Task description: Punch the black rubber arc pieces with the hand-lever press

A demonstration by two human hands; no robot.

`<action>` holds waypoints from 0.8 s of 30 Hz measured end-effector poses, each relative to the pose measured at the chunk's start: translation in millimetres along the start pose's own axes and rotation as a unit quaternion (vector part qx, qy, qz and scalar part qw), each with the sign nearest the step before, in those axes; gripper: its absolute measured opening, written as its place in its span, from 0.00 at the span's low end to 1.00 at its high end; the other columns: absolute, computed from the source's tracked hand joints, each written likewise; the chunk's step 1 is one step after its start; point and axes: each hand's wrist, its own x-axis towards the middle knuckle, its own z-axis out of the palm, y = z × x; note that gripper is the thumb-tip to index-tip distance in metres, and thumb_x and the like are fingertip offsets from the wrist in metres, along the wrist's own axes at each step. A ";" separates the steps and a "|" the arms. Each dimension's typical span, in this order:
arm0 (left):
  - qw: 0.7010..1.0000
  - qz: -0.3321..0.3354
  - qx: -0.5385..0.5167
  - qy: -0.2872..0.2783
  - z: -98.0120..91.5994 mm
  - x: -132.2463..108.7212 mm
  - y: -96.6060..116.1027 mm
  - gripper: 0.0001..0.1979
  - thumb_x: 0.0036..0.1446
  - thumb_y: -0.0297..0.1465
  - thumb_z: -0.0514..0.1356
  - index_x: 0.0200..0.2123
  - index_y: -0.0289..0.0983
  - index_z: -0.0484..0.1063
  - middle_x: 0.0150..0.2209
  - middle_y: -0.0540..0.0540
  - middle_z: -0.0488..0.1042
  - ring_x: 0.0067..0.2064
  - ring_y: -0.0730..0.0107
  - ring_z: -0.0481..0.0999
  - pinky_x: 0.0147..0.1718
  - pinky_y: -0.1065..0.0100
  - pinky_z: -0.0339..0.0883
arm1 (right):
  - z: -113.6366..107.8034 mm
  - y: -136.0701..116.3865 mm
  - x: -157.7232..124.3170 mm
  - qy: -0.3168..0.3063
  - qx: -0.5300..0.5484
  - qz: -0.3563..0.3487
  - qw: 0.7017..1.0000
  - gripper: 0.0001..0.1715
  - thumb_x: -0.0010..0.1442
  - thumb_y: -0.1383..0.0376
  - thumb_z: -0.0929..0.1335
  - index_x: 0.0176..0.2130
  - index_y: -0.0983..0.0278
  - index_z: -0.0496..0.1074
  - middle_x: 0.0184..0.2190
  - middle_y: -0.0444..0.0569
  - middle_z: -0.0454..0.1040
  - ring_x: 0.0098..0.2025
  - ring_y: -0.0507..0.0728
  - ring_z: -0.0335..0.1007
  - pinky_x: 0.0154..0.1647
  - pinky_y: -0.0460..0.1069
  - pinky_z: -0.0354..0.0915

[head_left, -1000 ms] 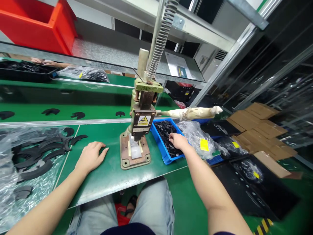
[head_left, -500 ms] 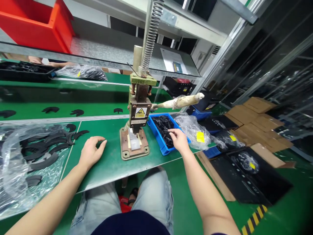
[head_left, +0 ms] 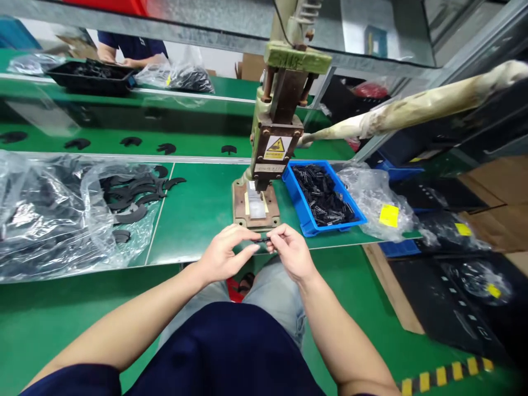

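My left hand (head_left: 225, 256) and my right hand (head_left: 291, 252) meet at the table's front edge, just in front of the press base. Both pinch a small thin black part (head_left: 262, 240) between their fingertips. The hand press (head_left: 274, 137) stands right behind them, with a yellow warning label and a white block on its brown base plate (head_left: 256, 206). To its right sits a blue bin (head_left: 307, 217) full of small black parts. The press's wrapped lever (head_left: 416, 107) sticks out to the upper right.
A clear plastic bag (head_left: 49, 209) with black curved pieces lies at the left. More curved black pieces lie on the conveyor belt (head_left: 124, 144) behind. A bag with a yellow label (head_left: 381, 201) lies right of the bin. Another person (head_left: 130, 47) works at the far side.
My right hand left the blue bin with a small black part and came to the table's front edge. My left hand lifted off the table to join it. The view moved closer and lower.
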 end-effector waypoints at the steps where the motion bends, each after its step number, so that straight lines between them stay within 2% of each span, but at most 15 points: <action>1: 1.000 0.001 -0.002 -0.001 -0.5 -1.5 0.4 0.11 0.70 0.33 0.66 0.54 0.42 0.79 0.46 0.43 0.84 0.47 0.62 0.83 0.50 0.58 0.76 | 1.0 1.5 -0.4 -0.005 0.008 0.003 1.000 0.26 0.60 0.43 0.77 0.39 0.61 0.75 0.29 0.44 0.76 0.29 0.49 0.72 0.34 0.47 0.72; 6: 0.999 -0.024 -0.025 -0.009 -0.8 -5.6 1.5 0.10 0.69 0.34 0.67 0.52 0.42 0.80 0.44 0.43 0.85 0.45 0.62 0.83 0.48 0.58 0.76 | 1.0 4.5 0.6 -0.019 0.022 0.014 0.999 0.25 0.59 0.44 0.77 0.39 0.61 0.75 0.29 0.43 0.76 0.30 0.50 0.72 0.34 0.47 0.71; 9: 0.990 -0.109 -0.088 -0.024 0.5 -3.7 1.8 0.10 0.69 0.38 0.66 0.49 0.41 0.81 0.44 0.42 0.85 0.45 0.62 0.83 0.48 0.58 0.76 | 0.5 2.5 1.7 -0.027 0.015 0.017 0.999 0.25 0.59 0.43 0.77 0.39 0.61 0.76 0.29 0.43 0.76 0.30 0.50 0.71 0.34 0.48 0.71; 11: 0.961 -0.205 -0.180 -0.055 2.8 -1.2 0.1 0.13 0.70 0.43 0.65 0.45 0.39 0.81 0.40 0.43 0.84 0.41 0.64 0.83 0.43 0.61 0.77 | 0.3 0.0 2.5 -0.039 0.005 0.018 0.999 0.24 0.59 0.44 0.78 0.39 0.61 0.77 0.30 0.44 0.77 0.30 0.51 0.72 0.35 0.49 0.71; 13: 0.910 -0.292 -0.277 -0.097 6.4 0.7 -3.8 0.17 0.67 0.47 0.67 0.39 0.38 0.78 0.35 0.45 0.82 0.34 0.68 0.81 0.35 0.65 0.76 | 0.0 -2.5 3.1 -0.067 -0.020 0.016 0.997 0.22 0.61 0.45 0.77 0.38 0.61 0.77 0.30 0.44 0.77 0.32 0.52 0.73 0.37 0.50 0.72; 15: 0.864 -0.338 -0.347 -0.133 10.7 2.0 -10.1 0.20 0.61 0.48 0.72 0.35 0.38 0.74 0.32 0.47 0.80 0.30 0.72 0.77 0.31 0.69 0.72 | -1.1 -5.2 4.0 -0.106 -0.066 0.006 0.992 0.20 0.64 0.46 0.75 0.40 0.60 0.78 0.33 0.45 0.79 0.35 0.53 0.74 0.40 0.50 0.72; 17: 0.843 -0.348 -0.385 -0.144 14.2 4.4 -19.9 0.22 0.55 0.46 0.76 0.36 0.38 0.72 0.31 0.51 0.77 0.29 0.75 0.75 0.30 0.70 0.71 | -4.8 -9.6 6.1 -0.120 -0.132 -0.019 0.984 0.18 0.66 0.48 0.73 0.43 0.60 0.79 0.36 0.46 0.80 0.38 0.54 0.75 0.44 0.51 0.71; 19: 0.854 -0.332 -0.384 -0.111 15.2 10.7 -34.7 0.24 0.53 0.44 0.78 0.42 0.38 0.73 0.30 0.53 0.75 0.28 0.76 0.74 0.30 0.71 0.70 | -13.2 -17.9 10.6 -0.081 -0.194 -0.059 0.976 0.17 0.67 0.49 0.73 0.44 0.60 0.79 0.38 0.46 0.80 0.41 0.54 0.74 0.48 0.51 0.70; 21: 0.885 -0.307 -0.347 -0.037 13.0 22.5 -54.7 0.27 0.51 0.43 0.79 0.48 0.39 0.74 0.31 0.54 0.75 0.29 0.75 0.76 0.32 0.71 0.71 | -27.0 -31.2 18.4 -0.017 -0.234 -0.105 0.966 0.17 0.67 0.50 0.72 0.42 0.60 0.79 0.37 0.46 0.79 0.41 0.55 0.74 0.48 0.52 0.69; 24: 0.927 -0.271 -0.248 0.081 5.8 47.1 -88.3 0.23 0.54 0.44 0.76 0.46 0.38 0.76 0.33 0.50 0.78 0.33 0.70 0.80 0.36 0.67 0.75 | -54.0 -60.2 37.2 0.068 -0.252 -0.168 0.951 0.17 0.67 0.49 0.72 0.40 0.60 0.77 0.36 0.46 0.78 0.40 0.55 0.72 0.47 0.52 0.70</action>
